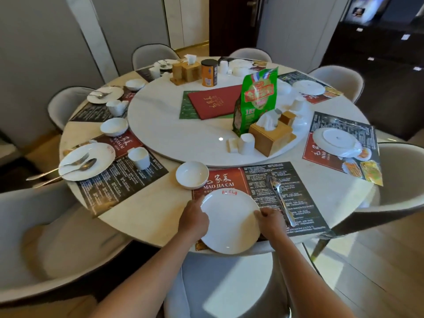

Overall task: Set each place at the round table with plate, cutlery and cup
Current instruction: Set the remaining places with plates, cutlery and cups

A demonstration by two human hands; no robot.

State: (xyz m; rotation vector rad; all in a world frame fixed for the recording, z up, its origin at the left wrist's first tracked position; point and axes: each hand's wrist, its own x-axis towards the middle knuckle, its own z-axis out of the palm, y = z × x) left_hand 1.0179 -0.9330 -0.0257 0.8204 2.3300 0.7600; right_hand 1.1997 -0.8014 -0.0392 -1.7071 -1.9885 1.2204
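A white plate point(229, 222) with red lettering lies on the nearest placemat point(296, 198) at the table's front edge. My left hand point(193, 220) holds its left rim and my right hand point(270, 221) grips its right rim. A spoon and fork point(278, 196) lie on the mat just right of the plate. A white bowl point(192, 174) stands beyond the plate, to the left. At the place to the left are a plate with fork and spoon point(86, 160), a white cup point(139, 157) and a bowl point(114, 126).
The round table point(142, 210) carries a white turntable point(174, 131) with a green bag point(257, 99), red menu point(215, 102), wooden tissue box point(269, 136) and an orange tin point(209, 73). A stack of plates point(336, 140) sits at right. Grey chairs point(41, 237) ring the table.
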